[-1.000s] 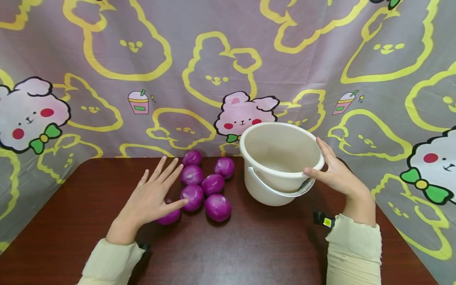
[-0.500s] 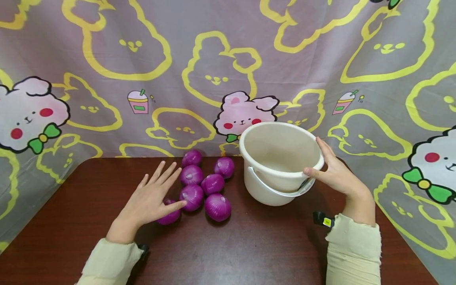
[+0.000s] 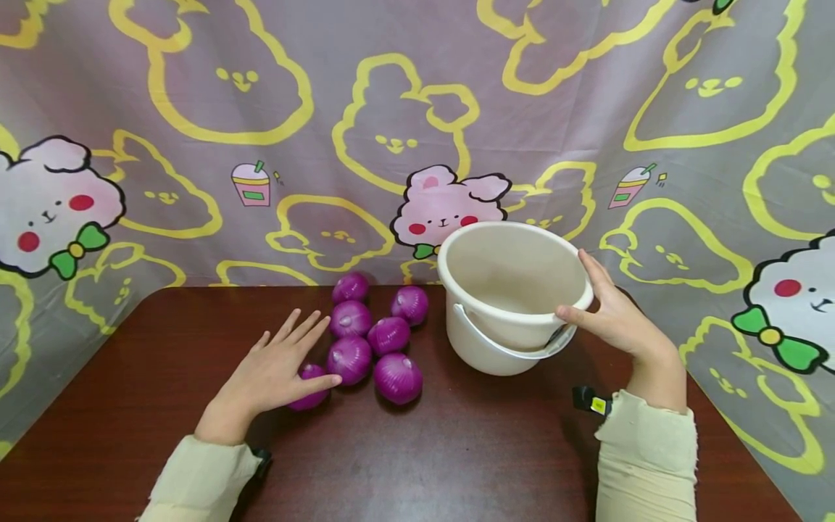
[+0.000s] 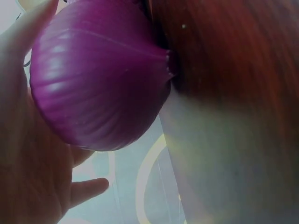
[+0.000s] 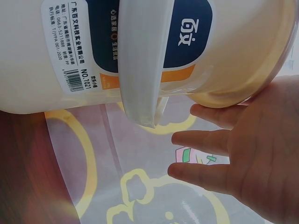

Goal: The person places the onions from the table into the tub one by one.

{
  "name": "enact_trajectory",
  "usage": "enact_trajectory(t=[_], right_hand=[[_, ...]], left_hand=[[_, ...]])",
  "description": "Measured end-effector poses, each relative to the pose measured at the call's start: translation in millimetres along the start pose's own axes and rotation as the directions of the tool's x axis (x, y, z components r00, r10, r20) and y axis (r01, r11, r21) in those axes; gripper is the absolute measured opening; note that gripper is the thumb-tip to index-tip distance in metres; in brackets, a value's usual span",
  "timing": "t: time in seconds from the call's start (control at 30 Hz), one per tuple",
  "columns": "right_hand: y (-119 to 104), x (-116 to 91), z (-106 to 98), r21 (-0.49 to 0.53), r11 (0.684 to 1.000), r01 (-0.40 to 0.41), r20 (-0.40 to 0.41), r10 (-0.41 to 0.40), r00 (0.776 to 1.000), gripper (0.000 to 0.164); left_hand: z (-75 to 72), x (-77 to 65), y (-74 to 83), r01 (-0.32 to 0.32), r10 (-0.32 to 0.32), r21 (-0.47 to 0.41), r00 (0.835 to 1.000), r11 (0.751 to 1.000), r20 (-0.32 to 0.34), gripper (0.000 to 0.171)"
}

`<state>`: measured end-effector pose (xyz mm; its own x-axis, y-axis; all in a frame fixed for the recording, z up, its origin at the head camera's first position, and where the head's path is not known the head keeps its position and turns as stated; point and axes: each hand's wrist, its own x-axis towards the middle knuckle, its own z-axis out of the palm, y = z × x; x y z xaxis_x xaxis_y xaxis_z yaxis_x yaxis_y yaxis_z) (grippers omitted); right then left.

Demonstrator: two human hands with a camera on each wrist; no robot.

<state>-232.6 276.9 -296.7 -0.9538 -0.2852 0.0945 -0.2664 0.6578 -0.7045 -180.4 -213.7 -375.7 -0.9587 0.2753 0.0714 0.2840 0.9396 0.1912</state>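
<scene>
The person's left hand (image 3: 270, 370) is hanging over the nearest onion (image 4: 100, 79), palm towards it, fingers straight and fanned wide, gripping nothing; whether the palm is touching, the views are not telling. That onion is lying on the desk (image 3: 457, 457) at the near left end of a loose cluster, with six other onions (image 3: 389, 336) sitting beyond and beside it. The right hand (image 3: 616, 315) is bracing the right side of the bucket (image 3: 512, 333), thumb and forefinger resting at its rim, the remaining three fingers standing straight and wrapping nothing. The step in hand is seemingly taking hold of the onion while steadying the bucket. The onion's tapered tip is pointing towards the desk, so a sideways nudge is risking a roll; lowering the palm squarely and curling thumb and fingers round opposite sides is looking safer than pinching the smooth top. The thumb is reaching close to the adjoining onion (image 3: 351, 357), so slipping it cleanly between the two is mattering. The right hand's light contact is probably serving for steadying, not for lifting.
</scene>
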Motion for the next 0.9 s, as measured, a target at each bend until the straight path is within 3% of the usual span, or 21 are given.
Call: enact_trajectory(t=[0.9], right_hand=[[0.6, 1.0, 0.1, 0.004, 1.000, 0.012, -0.003, -0.012, 1.000, 0.107]], left_hand=[[0.3, -3.0, -1.9, -0.018, 0.028, -0.104, 0.995, 0.994, 0.099, 0.095]])
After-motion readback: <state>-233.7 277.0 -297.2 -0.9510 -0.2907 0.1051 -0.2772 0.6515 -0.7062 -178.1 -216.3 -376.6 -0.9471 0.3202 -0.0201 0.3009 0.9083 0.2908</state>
